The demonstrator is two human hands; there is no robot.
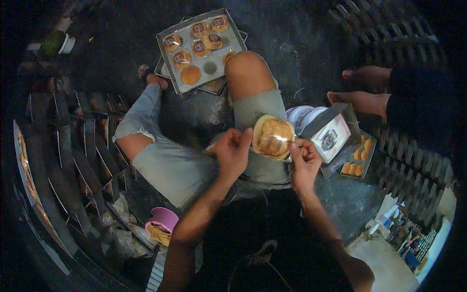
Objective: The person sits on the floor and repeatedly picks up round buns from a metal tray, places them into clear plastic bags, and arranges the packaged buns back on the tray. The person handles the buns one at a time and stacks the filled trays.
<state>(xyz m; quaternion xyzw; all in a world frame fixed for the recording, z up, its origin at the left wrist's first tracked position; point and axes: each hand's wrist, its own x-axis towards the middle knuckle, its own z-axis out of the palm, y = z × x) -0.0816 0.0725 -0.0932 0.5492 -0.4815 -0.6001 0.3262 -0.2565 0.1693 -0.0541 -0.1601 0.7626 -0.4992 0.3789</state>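
Note:
A round bread bun in a clear plastic wrapper (273,138) hangs between my hands over my right thigh. My left hand (233,149) pinches the wrapper's left edge, and my right hand (305,156) pinches its lower right edge. Printing shows on the wrapper, with light glaring off it. Just right of my right hand stands a box of printed plastic bags (331,138). Beyond my knees, a metal baking tray (177,86) carries several buns in printed wrappers and a bare bun (190,75). My knee hides part of this tray.
Another tray (368,160) with small breads lies at the right, behind the box. Tray racks (91,146) stand at the left and right. A pink container (163,219) with a cloth sits at lower left. Another person's bare feet (359,98) are on the floor at the right.

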